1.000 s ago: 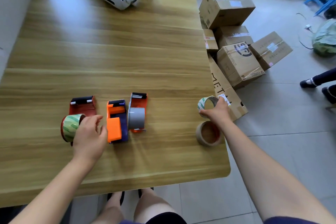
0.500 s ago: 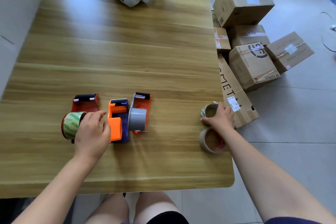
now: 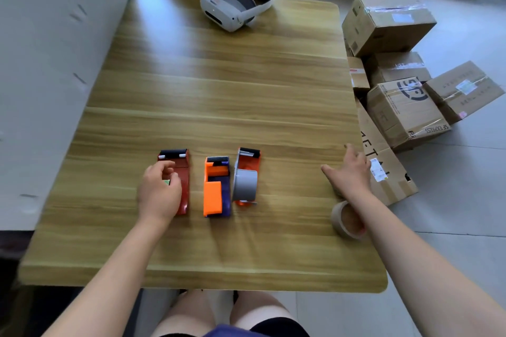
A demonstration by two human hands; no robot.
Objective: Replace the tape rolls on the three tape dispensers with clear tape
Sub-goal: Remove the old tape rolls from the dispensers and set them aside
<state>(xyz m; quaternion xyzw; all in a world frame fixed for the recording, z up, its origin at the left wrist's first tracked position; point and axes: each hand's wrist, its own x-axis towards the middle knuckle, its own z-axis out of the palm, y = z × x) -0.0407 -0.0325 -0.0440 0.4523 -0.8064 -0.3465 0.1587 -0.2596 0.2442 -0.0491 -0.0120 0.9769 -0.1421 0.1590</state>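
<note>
Now, 3 dispensers (image 3: 216,189) abreast, rightmost with grey roll (image 3: 245,185); left hand (image 3: 160,191) gripping green roll (image 3: 166,182), right hand (image 3: 351,174) open.

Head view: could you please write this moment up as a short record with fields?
left hand: curled over a green tape roll at the red dispenser
right hand: open, fingers spread near the table right edge
middle dispenser: orange and purple, no roll visible
right dispenser: holds a grey roll
loose roll: tan, beside the right forearm
</note>
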